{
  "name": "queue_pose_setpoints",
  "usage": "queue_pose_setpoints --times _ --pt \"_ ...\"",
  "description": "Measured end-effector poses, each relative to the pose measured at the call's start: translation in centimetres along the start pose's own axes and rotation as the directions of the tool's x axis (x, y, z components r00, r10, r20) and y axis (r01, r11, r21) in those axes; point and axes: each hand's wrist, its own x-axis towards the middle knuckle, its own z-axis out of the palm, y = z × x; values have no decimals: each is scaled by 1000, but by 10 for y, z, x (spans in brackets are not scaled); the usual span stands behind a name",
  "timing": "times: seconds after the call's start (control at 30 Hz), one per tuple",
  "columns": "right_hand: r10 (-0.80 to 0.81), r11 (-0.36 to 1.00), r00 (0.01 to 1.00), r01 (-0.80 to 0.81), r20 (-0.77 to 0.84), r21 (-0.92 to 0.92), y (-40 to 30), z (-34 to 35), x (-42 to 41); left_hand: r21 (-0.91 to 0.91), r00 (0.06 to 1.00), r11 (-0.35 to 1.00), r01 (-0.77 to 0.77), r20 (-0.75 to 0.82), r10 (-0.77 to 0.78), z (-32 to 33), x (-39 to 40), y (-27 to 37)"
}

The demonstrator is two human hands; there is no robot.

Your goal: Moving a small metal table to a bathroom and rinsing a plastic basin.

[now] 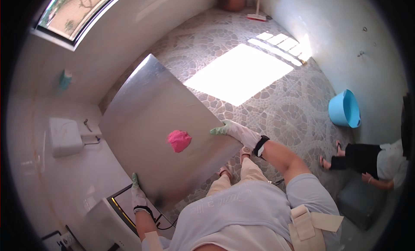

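Between my gloved hands is a large, flat, silvery metal sheet (142, 108), tilted above the floor. My left hand (139, 192) grips its lower left edge, with the thumb on the upper face. My right hand (230, 131) holds the right edge, thumb on top and the other fingers partly hidden. A crumpled bright pink cloth or similar soft lump (180, 141) lies on the sheet, nearer to my right hand, touched by neither hand. Both hands wear pale gloves with green fingertips and black wrist straps.
A blue tub (344, 109) lies tipped near the right wall. Another person (363, 160) stands at the right, beside a dark box (363, 199). A white cistern (65, 137) hangs on the left wall above a pale appliance (112, 218). A broom (256, 17) and reddish bucket (232, 0) stand far off.
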Motion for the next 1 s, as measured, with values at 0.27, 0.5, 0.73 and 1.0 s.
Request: queue_pose_setpoints --times 0.27,0.5,0.73,1.0 --pt "-64 995 998 66 -29 71 -55 -36 -5 -188 995 982 6 96 12 59 -16 13" --pt "-32 997 997 37 -63 74 -47 -75 8 -207 961 974 -89 238 139 103 -17 29" --pt "15 976 969 39 -245 215 -53 -85 -22 -186 943 977 -103 293 155 105 45 24" --pt "28 989 907 -86 -421 -119 -51 -92 -39 -39 938 996 -78 335 87 145 30 38"
